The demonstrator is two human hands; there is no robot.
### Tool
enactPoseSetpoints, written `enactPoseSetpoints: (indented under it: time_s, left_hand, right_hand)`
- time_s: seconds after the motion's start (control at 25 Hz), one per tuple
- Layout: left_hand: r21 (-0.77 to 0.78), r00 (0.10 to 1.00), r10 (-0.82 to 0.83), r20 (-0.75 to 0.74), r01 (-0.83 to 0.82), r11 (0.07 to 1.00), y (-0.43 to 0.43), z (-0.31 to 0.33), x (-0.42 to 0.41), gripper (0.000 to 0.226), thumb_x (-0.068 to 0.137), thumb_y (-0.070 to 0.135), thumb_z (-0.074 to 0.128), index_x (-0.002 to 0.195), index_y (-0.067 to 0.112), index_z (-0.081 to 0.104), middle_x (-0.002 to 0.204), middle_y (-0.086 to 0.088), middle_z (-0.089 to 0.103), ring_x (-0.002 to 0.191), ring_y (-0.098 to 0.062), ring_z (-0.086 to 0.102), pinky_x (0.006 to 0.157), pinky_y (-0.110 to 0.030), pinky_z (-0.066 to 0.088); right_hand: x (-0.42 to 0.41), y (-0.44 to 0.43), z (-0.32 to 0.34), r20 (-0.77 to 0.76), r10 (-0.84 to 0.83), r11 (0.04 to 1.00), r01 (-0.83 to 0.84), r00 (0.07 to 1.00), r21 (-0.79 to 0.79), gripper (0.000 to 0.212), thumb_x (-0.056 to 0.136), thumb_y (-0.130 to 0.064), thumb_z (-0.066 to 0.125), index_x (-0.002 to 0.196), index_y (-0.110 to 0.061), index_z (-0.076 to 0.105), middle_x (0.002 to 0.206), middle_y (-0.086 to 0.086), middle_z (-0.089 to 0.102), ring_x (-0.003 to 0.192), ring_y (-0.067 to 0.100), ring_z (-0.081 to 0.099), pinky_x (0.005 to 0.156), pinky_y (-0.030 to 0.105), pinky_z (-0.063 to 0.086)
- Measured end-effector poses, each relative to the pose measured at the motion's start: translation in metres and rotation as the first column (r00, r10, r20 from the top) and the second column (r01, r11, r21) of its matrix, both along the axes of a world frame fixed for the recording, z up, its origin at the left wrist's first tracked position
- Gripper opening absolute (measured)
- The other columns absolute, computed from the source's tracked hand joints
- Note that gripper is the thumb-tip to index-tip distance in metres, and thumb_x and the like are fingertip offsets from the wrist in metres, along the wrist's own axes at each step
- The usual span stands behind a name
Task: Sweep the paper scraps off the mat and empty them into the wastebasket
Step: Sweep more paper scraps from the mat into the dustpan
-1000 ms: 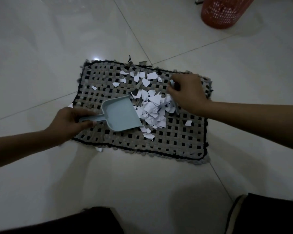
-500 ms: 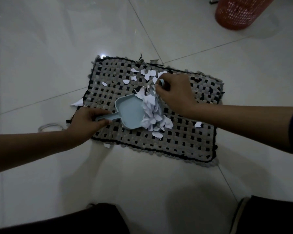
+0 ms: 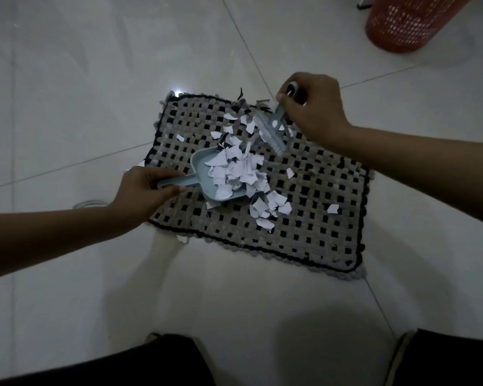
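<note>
One mat [image 3: 304,218], one dustpan [image 3: 204,174], one brush [image 3: 271,132], one wastebasket [image 3: 402,23] (scraps [image 3: 240,168] uncountable)

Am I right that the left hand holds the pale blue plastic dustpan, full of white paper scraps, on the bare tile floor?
Not quite. The head view shows the left hand holding the pale blue plastic dustpan on the grey and black woven mat, not on bare tile. White paper scraps do fill it.

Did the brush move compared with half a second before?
Yes. The brush went from the dustpan mouth back toward the mat's far edge.
</note>
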State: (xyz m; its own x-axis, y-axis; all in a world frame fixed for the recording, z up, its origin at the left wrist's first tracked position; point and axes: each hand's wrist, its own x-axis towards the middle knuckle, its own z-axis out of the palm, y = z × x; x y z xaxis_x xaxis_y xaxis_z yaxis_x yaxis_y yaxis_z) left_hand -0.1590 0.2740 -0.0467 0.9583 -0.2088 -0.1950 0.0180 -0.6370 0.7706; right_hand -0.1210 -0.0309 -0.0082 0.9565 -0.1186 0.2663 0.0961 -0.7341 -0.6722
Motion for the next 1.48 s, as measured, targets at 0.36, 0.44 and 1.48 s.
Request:
enactPoseSetpoints:
  time_s: [0.36,0.44,1.48]
  left_hand:
    - [0.043,0.999,0.036,0.031,-0.038,0.998,0.008,-0.007,0.004,0.029,0.076,0.012,0.074,0.106,0.013,0.071,0.076,-0.007,0.069,0.053,0.004,0.058,0.053,-0.005,0.043]
    - [0.036,0.998,0.053,0.027,-0.054,0.998,0.006,-0.007,0.005,0.029,0.077,0.012,0.073,0.105,0.012,0.071,0.072,0.000,0.068,0.052,0.004,0.057,0.054,-0.006,0.043]
    - [-0.018,0.961,0.276,-0.034,-0.277,0.961,0.027,-0.004,-0.007,0.033,0.075,0.006,0.073,0.108,0.009,0.070,0.082,-0.004,0.070,0.073,-0.015,0.067,0.065,-0.010,0.051]
  right_hand:
    - [0.017,-0.044,-0.021,-0.050,-0.090,0.973,0.077,0.995,-0.218,0.018,0.091,-0.019,0.057,0.090,-0.003,0.066,0.083,0.016,0.067,0.073,0.022,0.055,0.071,0.028,0.041]
    - [0.019,-0.037,-0.026,-0.033,-0.099,0.971,0.089,0.995,-0.221,0.018,0.091,-0.016,0.056,0.090,-0.001,0.065,0.083,0.018,0.067,0.074,0.025,0.057,0.072,0.029,0.042]
    - [0.066,0.033,-0.015,-0.044,0.109,0.990,-0.113,0.993,-0.089,0.014,0.087,-0.015,0.063,0.087,-0.004,0.070,0.083,0.016,0.072,0.076,0.026,0.064,0.075,0.037,0.053]
